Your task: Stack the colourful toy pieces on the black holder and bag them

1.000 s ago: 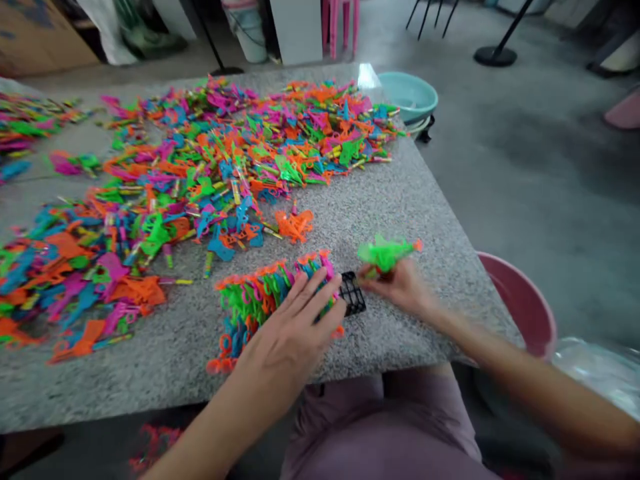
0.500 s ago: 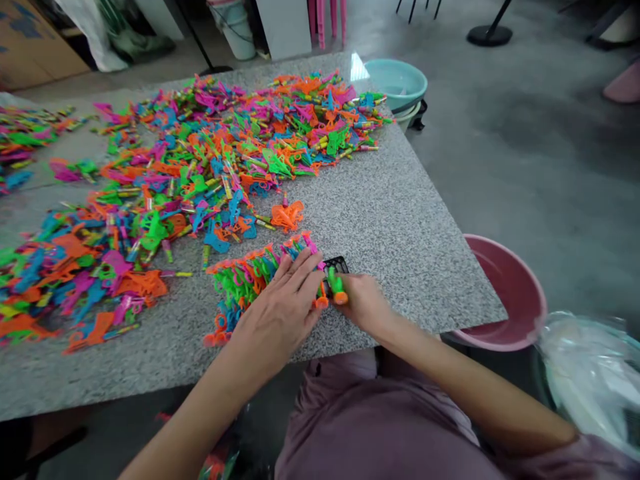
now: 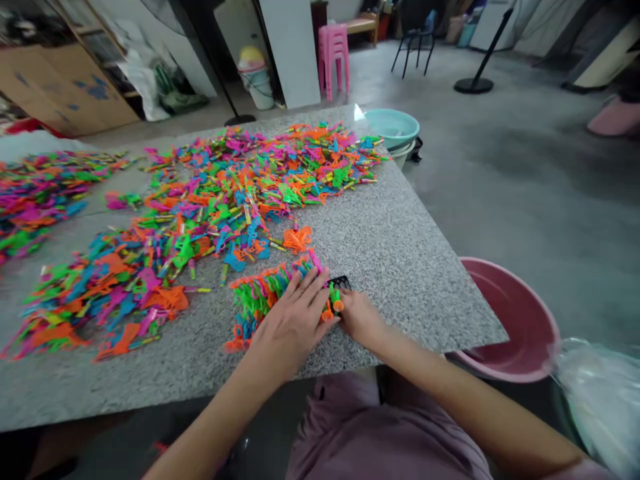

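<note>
on a grey, speckled stone table [image 3: 395,267], a tight row of small neon plastic toy pieces in green, orange, blue and pink [image 3: 250,300] is set close to the front edge, presumably so that it can be reached comfortably by both hands. the person's left hand [image 3: 295,317] is laid over the right part of the row, fingers stretched out and palm down; by this cover, it seems, the narrow pieces are steadied against tipping. at the row's right end, a bright green plastic toy piece with a round orange tip [image 3: 335,299] is gripped by the right hand [image 3: 361,317], though its fingertips are hidden. the orange tip is turned towards the front edge, probably to match its neighbours. just beyond the right hand, part of a black plastic grid tray [image 3: 341,283] is seen (whether the row stands in it cannot be made out, as the hands are in the way). behind the row, a broad heap of loose neon plastic toy pieces [image 3: 190,207] is spread, perhaps so that single pieces are within easy reach.
</note>
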